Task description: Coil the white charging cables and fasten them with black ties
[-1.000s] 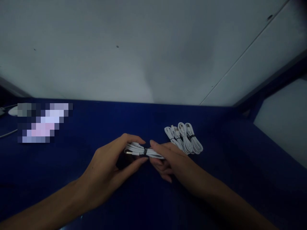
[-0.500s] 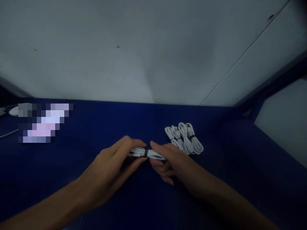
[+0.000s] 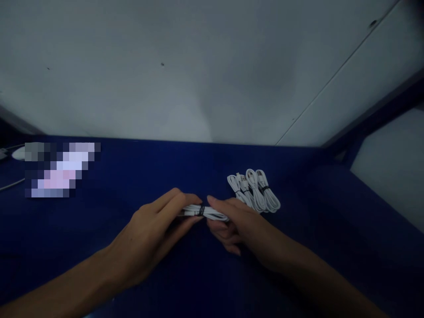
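Partly covered at each end, a coiled white cable bundle [image 3: 213, 213] with a black tie [image 3: 201, 210] lies well short of the blue surface's [image 3: 159, 168] far edge. Your left hand [image 3: 150, 229] pinches its left end, your right hand [image 3: 243, 221] its right. A pixelated patch [image 3: 61, 170] masks something near the far left corner.

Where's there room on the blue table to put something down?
Bare table lies beyond the left hand, between the pixelated patch, pale wall and white cable bundles. It's crowded around the right hand: both hands hold another bundle, near the others.
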Tool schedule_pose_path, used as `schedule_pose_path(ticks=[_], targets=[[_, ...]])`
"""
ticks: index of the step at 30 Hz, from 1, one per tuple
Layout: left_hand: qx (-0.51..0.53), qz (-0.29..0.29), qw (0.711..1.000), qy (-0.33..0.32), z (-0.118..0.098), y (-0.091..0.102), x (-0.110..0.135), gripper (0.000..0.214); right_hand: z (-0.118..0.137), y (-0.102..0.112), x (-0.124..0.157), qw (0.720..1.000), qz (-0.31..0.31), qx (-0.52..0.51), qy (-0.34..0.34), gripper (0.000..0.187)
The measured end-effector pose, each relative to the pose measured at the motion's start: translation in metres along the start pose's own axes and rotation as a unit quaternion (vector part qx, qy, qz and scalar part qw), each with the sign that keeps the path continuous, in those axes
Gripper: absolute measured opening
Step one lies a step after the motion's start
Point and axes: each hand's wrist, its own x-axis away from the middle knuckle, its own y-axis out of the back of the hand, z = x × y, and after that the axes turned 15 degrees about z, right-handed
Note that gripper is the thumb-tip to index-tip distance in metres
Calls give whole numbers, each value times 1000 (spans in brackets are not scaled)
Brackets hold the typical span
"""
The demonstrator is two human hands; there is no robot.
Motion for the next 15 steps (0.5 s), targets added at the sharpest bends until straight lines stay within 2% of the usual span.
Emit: schedule_pose_path(ticks=[15], targets=[[17,3,1000,7,1,0,-1,25,1,-1,-1,1000,-1,-7,-6,58]])
